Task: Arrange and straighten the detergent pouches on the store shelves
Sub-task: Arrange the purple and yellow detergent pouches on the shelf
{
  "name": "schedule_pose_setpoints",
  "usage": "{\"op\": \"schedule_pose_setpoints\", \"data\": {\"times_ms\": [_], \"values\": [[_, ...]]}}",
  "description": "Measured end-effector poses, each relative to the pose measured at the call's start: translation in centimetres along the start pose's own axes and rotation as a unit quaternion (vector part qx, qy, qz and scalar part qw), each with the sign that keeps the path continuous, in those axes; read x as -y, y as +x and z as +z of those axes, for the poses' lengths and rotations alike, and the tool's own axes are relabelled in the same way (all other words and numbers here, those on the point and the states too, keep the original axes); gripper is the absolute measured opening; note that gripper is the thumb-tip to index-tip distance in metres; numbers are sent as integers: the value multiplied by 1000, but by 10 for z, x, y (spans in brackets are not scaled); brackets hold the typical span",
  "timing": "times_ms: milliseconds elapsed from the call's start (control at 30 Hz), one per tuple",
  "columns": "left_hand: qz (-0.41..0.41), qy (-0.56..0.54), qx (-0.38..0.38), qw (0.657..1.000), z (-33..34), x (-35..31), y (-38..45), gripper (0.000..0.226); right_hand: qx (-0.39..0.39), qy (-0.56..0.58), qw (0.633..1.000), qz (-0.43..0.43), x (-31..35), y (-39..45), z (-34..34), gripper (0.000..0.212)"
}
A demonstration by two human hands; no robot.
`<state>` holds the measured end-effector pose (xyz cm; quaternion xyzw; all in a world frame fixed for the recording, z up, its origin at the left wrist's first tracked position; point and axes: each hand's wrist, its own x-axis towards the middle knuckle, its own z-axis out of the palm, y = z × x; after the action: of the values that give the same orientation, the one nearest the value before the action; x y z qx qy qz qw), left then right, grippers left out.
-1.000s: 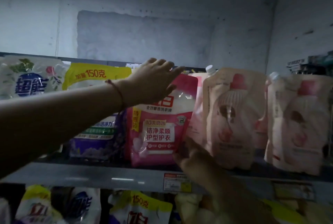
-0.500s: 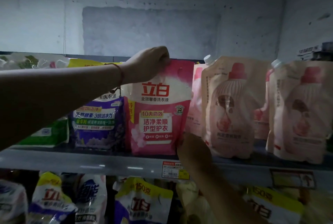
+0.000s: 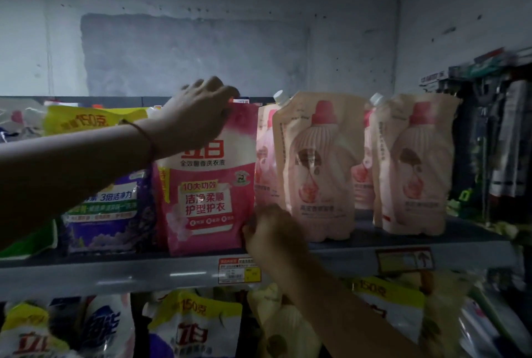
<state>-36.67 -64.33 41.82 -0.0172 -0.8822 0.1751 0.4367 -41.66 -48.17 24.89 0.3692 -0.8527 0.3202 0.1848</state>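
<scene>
Pink pouch stands upright on the shelf; left hand grasps its top, hiding the logo, right hand pinches its lower corner.

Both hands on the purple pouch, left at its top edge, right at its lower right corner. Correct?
Not quite. The head view shows the left hand gripping the top edge and the right hand at the lower right corner of the pink pouch; the purple pouch stands beside it.
</scene>
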Motion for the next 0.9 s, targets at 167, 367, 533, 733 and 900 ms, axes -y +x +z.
{"op": "schedule_pose_setpoints", "data": {"times_ms": [167,367,533,733,900], "values": [[95,63,-2,993,6,-53,-17,61,-126,-70,986,-80,-27,-5,-43,44],[111,72,12,991,30,-105,13,69,-143,109,981,67,-87,2,-79,64],[68,88,49,993,41,-123,56,82,-120,231,950,170,-106,9,-71,93],[10,66,122,990,54,-115,84,107,-55,256,946,190,-123,25,-59,73],[-2,85,91,992,48,-94,75,104,-45,299,942,143,-134,27,-45,50]]}}
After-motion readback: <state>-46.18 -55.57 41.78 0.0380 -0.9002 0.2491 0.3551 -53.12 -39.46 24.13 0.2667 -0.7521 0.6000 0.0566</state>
